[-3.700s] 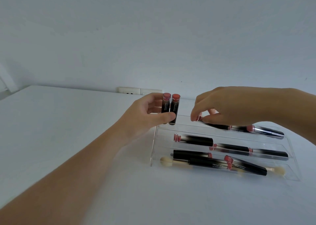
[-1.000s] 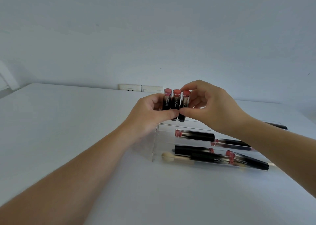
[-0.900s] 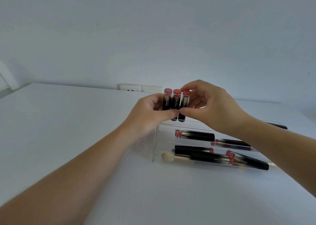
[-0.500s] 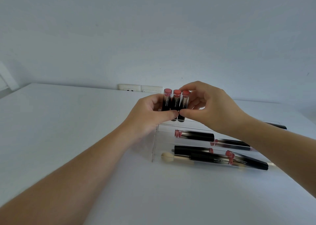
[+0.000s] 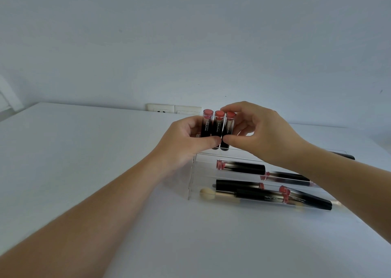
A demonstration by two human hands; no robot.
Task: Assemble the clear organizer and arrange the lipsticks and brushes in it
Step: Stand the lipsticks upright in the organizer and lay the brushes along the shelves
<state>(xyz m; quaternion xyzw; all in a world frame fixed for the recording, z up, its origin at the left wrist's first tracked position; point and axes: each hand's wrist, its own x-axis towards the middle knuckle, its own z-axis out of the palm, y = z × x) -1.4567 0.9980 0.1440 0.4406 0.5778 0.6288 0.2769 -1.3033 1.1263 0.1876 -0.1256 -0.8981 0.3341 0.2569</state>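
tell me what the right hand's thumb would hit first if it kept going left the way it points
Probably the left hand's thumb: the right hand pinches the rightmost of three upright lipsticks, and the two thumb tips look nearly touching, though depth is unclear.

We see white tabletop (image 5: 84,161); pale wall (image 5: 190,34) behind its far edge; white double wall socket (image 5: 174,108) low on wall, at far edge, near its middle.

Organizer (image 5: 191,178): clear, glossy acrylic-like plastic with smooth tiers
Upright lipsticks (image 5: 218,127): glossy black plastic barrels, clear caps, pink-red ends
Lying lipsticks (image 5: 243,167): same shiny black plastic
Brush (image 5: 208,194): soft cream fibre tip
Table (image 5: 74,150): smooth matt white
Wall (image 5: 190,34): matt white paint
Socket plate (image 5: 174,108): smooth white plastic
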